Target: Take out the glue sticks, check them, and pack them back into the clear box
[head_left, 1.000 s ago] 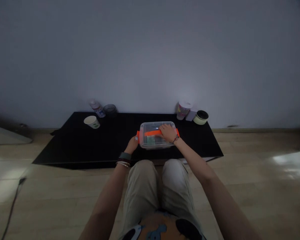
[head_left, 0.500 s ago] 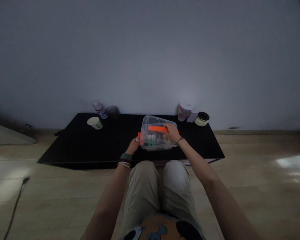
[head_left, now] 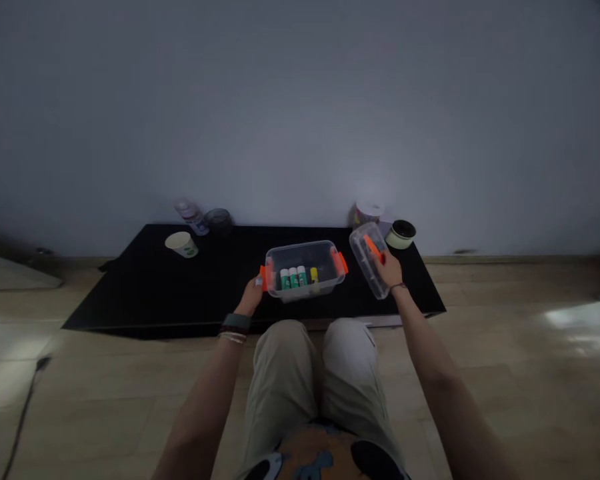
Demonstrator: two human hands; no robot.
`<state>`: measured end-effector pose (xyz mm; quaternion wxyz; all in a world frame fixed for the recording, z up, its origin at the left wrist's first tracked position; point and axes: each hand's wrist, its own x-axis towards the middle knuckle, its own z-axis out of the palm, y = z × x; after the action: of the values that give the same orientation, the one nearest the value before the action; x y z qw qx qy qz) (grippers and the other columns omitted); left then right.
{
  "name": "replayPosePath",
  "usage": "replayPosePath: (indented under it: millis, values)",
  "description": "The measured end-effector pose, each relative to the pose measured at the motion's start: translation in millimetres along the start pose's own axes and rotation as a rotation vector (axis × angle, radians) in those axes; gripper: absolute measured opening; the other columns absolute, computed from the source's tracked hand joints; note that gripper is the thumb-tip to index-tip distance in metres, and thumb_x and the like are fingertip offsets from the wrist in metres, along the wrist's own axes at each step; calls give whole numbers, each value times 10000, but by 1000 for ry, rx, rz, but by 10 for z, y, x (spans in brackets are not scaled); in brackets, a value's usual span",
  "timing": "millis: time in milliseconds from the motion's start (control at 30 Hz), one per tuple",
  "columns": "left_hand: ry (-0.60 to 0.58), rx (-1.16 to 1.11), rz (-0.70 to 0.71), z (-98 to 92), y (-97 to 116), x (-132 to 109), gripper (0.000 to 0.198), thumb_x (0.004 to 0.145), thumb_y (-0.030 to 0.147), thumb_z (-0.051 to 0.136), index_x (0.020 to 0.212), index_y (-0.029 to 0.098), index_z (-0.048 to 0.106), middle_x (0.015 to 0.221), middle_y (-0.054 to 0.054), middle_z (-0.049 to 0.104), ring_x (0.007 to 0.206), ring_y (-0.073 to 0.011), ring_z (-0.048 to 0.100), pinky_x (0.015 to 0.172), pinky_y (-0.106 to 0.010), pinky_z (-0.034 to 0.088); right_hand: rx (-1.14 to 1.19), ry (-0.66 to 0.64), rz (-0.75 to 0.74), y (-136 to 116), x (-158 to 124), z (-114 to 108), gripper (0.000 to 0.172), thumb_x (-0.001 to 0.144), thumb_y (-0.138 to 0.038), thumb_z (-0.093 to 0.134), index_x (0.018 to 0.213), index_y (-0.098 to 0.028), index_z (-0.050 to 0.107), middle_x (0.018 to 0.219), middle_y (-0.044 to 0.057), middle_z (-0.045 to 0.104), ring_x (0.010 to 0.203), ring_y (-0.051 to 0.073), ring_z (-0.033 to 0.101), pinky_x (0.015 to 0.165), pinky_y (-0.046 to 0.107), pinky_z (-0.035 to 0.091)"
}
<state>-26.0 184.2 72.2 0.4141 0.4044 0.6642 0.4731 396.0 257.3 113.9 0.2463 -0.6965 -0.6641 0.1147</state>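
Observation:
A clear plastic box (head_left: 330, 283) with orange latches stands uncovered on the black tabletop. Inside it are several green tubes with white caps (head_left: 293, 278) and a yellow one (head_left: 314, 275); they look like glue sticks. My left hand (head_left: 251, 293) grips the box's left side at its orange latch. Off to the right, my right hand (head_left: 389, 268) is closed on the orange handle of the clear lid (head_left: 363, 253), which is tilted and apart from the box. The fingertips around the handle are partly hidden.
At the back left stand a paper cup (head_left: 182, 245), a bottle (head_left: 193, 217) and a dark round container (head_left: 219, 221). A patterned cup (head_left: 369, 213) and a cream-coloured pot (head_left: 401, 235) are behind the lid. The black table (head_left: 180, 300) touches the wall.
The lid has come off the box and moved right in my right hand, uncovering the tubes. My left hand remains on the box's left latch.

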Motion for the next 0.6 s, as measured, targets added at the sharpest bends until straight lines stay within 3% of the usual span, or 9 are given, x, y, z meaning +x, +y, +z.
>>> replayPosePath:
  millis: [200, 367, 467, 533, 600]
  values:
    - [39, -143, -74, 4, -191, -223, 736, 834, 704, 499, 1113, 48, 683, 1096, -181, 744, 1149, -326, 648, 983, -433, 527, -373, -285, 134, 298, -168, 242, 491, 977, -569, 452, 1133, -135, 621, 1086, 194, 682, 1063, 309, 629, 800, 352, 451]
    - [4, -251, -106, 119, -346, -399, 790, 844, 710, 493, 1284, 66, 616, 1269, -200, 680, 1215, -333, 623, 997, -425, 536, -395, -319, 180, 227, -101, 339, 428, 988, -448, 478, 1234, -110, 574, 1210, 210, 632, 1124, 316, 602, 831, 356, 454]
    - [26, -281, -93, 172, -445, -440, 925, 777, 804, 486, 1330, 68, 581, 1318, -214, 646, 1257, -352, 593, 1024, -437, 523, -325, -161, 84, -61, 0, 262, 339, 973, -336, 484, 1216, -119, 578, 1240, 203, 604, 1131, 301, 577, 840, 353, 450]
    - [25, -288, -76, 187, -495, -454, 1001, 718, 855, 503, 1328, 65, 578, 1327, -222, 637, 1262, -362, 587, 1039, -444, 511, -209, -53, -67, -407, 58, 199, 299, 978, -306, 452, 1176, -131, 592, 1173, 175, 632, 1087, 273, 585, 853, 343, 448]
    - [9, -289, -49, 188, -520, -466, 1011, 698, 861, 525, 1324, 70, 579, 1334, -219, 632, 1259, -360, 588, 1048, -448, 500, -54, -74, -277, -848, 85, 189, 289, 992, -316, 423, 1157, -156, 599, 1072, 125, 672, 979, 228, 616, 850, 322, 452]
